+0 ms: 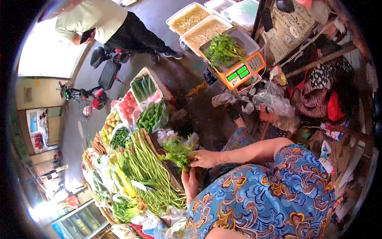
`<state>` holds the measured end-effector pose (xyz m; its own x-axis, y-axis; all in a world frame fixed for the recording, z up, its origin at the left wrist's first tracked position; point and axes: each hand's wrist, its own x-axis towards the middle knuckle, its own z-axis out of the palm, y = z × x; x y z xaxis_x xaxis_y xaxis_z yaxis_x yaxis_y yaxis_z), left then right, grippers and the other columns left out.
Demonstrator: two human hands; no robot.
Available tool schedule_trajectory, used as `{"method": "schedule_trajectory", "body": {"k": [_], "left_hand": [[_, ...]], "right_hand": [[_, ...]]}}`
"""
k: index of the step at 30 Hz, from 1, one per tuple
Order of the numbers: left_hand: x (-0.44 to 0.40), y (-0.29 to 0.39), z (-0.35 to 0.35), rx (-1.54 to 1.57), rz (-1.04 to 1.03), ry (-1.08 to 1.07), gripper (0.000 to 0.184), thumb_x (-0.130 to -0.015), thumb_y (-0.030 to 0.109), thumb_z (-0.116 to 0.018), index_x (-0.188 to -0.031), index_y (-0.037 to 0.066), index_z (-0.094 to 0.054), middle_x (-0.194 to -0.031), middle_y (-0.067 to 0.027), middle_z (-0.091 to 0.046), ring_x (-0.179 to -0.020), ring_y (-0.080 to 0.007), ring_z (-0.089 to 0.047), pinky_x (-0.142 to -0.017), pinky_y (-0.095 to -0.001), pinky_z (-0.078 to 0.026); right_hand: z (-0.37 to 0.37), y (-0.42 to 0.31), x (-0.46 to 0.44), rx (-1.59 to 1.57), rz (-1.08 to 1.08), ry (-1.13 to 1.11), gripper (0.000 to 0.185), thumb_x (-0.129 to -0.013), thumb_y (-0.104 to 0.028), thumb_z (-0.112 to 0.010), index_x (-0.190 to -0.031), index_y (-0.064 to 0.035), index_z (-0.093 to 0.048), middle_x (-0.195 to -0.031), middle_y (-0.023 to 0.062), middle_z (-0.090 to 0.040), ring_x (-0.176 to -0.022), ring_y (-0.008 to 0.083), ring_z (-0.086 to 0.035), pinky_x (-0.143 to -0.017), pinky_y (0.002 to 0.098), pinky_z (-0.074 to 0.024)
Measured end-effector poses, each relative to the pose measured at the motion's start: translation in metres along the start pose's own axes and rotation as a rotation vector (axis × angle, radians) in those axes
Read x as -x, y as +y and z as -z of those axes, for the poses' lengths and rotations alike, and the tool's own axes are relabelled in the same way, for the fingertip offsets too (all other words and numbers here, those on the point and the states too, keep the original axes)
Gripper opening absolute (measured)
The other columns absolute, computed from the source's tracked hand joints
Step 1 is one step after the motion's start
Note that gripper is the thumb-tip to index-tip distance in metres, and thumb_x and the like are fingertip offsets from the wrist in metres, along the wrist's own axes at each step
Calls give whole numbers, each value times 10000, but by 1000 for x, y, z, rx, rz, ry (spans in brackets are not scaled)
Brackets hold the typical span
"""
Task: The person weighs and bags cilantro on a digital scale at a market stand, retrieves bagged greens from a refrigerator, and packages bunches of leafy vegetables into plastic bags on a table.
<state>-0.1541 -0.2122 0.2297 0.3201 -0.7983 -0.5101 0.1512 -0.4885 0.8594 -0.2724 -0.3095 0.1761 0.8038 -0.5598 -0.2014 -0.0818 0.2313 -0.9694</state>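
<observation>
A bunch of leafy green herbs [176, 151], much like cilantro, is held over the vegetable display. My right hand [205, 158] pinches it near the stems. My left hand [190, 184] is just below, its fingers closed around the stem end. Directly beside the hands lies a heap of long green beans [151, 169]. Farther off, an orange scale [238, 75] with lit green digits carries another bunch of similar herbs [224, 48] on its tray.
Tomatoes [127, 105], a box of cucumbers [144, 87] and bagged leafy greens [152, 115] stand beyond the beans. White tubs [188, 18] flank the scale. A person [95, 20] stands near a parked scooter [107, 75]. Plastic bags [274, 101] clutter the right side.
</observation>
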Motion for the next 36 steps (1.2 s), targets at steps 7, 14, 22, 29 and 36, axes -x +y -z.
{"method": "schedule_trajectory", "body": {"k": [7, 14, 22, 29, 36], "left_hand": [[-27, -1, -21, -132, -16, 202, 110, -937, 163, -519, -848, 103, -498, -647, 13, -488, -512, -83, -426, -453, -230, -324], [-29, -43, -4, -166, 93, 401, 134, -927, 139, -508, -834, 107, -416, -594, -5, -448, -426, -102, -396, -385, -244, -299], [25, -55, -9, -102, 363, 608, 106, -931, 155, -489, -860, 78, -475, -519, -7, -459, -366, -104, -403, -326, -241, -293], [70, -58, 25, -91, 331, 952, 104, -920, 131, -489, -983, 48, -483, -580, -18, -494, -449, -111, -456, -406, -243, -363], [189, -107, 134, -251, 193, 1563, 183, -894, 178, -530, -969, 12, -546, -743, -111, -594, -644, -222, -550, -590, -342, -443]], "right_hand": [[111, 46, -12, 313, 146, 139, 562, -819, -332, -692, -1277, -70, -498, -1098, 144, -568, -1009, 293, -555, -898, 380, -442], [368, 81, -19, 863, -397, 888, 1174, -621, -404, -826, -1480, -97, -87, -1506, 211, -140, -1399, 379, -124, -1109, 575, -143], [486, 105, -60, 1018, -835, 610, 1165, -525, -575, -800, -1429, -52, -283, -1490, 198, -246, -1370, 331, -256, -1091, 472, -290], [481, 248, -71, 1346, -456, 743, 721, -778, -345, -692, -1340, 3, -404, -1385, 191, -417, -1256, 333, -424, -1018, 438, -383], [415, 188, -51, 515, -358, 683, 517, -854, -304, -646, -1240, 19, -526, -1190, 160, -586, -1040, 278, -577, -893, 391, -453]]}}
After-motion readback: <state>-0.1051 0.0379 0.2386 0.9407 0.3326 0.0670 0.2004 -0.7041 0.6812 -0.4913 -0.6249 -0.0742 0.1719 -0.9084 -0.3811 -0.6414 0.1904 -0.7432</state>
